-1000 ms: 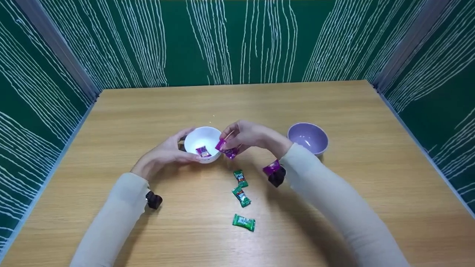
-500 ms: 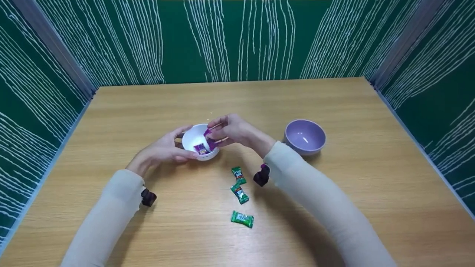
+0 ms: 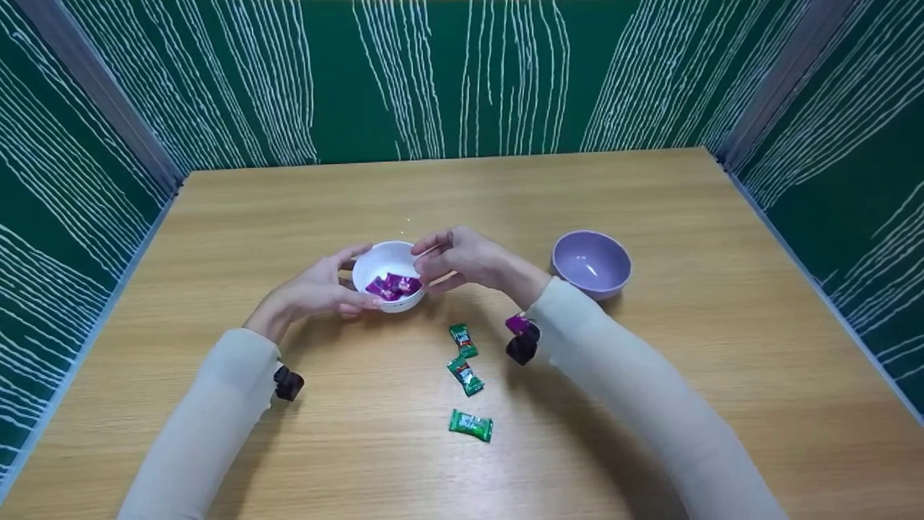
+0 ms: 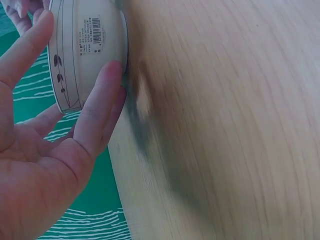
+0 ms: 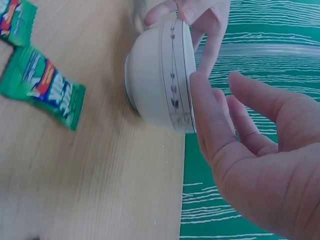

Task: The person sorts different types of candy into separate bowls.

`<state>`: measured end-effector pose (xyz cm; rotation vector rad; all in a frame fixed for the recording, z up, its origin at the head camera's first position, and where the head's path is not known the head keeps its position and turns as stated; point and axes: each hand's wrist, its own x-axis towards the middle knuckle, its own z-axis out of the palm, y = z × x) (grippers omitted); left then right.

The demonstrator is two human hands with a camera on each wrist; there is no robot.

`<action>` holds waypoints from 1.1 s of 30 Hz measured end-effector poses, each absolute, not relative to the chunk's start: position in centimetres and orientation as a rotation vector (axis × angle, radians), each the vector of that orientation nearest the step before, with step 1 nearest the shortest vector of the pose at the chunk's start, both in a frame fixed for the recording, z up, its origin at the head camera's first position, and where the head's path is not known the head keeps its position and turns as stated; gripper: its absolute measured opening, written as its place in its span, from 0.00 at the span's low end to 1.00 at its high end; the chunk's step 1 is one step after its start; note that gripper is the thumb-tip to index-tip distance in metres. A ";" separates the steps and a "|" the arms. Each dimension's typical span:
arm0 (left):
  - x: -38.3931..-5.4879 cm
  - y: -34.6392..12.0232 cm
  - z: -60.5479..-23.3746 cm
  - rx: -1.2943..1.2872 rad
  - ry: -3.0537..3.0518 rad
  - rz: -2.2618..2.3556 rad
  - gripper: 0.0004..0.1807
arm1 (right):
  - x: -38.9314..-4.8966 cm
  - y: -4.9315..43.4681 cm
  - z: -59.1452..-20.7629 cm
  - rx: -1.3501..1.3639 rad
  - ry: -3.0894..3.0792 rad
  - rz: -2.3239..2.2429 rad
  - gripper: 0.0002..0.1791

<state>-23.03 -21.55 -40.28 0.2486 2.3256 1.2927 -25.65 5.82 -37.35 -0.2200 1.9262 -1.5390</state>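
My left hand (image 3: 317, 292) grips a white bowl (image 3: 388, 254) from its left side, thumb at the near rim and fingers round the far side. In the left wrist view, the bowl (image 4: 107, 27) shows a barcode label and a painted leaf band. Several purple-wrapped candies (image 3: 393, 286) lie inside the bowl. My right hand (image 3: 465, 261) is at the bowl's right rim with nothing between its fingers. In the right wrist view, the fingers of my right hand (image 5: 260, 145) are loosely spread beside the bowl (image 5: 155, 75).
A purple bowl (image 3: 592, 266) stands to the right, behind the right forearm. Another purple candy (image 3: 517, 323) lies partly hidden by the right wrist camera (image 3: 523, 344). Green-wrapped candies (image 3: 463, 340), (image 3: 465, 375) and a third green candy (image 3: 471, 425) lie in front on the wooden table (image 3: 346, 448).
My right hand carried a purple candy left into the white bowl, let it go there, and drew back slightly right. My left hand stayed on the bowl.
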 end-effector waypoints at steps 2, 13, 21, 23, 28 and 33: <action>-23.1 -21.5 -40.2 0.235 2.337 1.290 0.59 | -25.7 6.4 -37.4 -0.223 1.901 -1.547 0.28; -22.9 -21.5 -40.5 0.222 2.316 1.320 0.61 | -23.6 12.4 -38.2 -0.211 1.833 -1.542 0.29; -22.6 -22.0 -40.4 0.197 2.353 1.297 0.60 | -20.1 18.3 -39.8 -0.164 1.757 -1.660 0.36; -22.7 -21.9 -40.3 0.206 2.347 1.306 0.60 | -19.3 19.8 -40.4 -0.153 1.741 -1.676 0.36; -23.2 -21.5 -40.1 0.215 2.347 1.296 0.60 | -18.0 22.5 -41.9 -0.096 1.691 -1.695 0.33; -23.3 -21.7 -40.5 0.193 2.332 1.315 0.60 | -17.6 22.9 -43.3 0.012 1.669 -1.705 0.35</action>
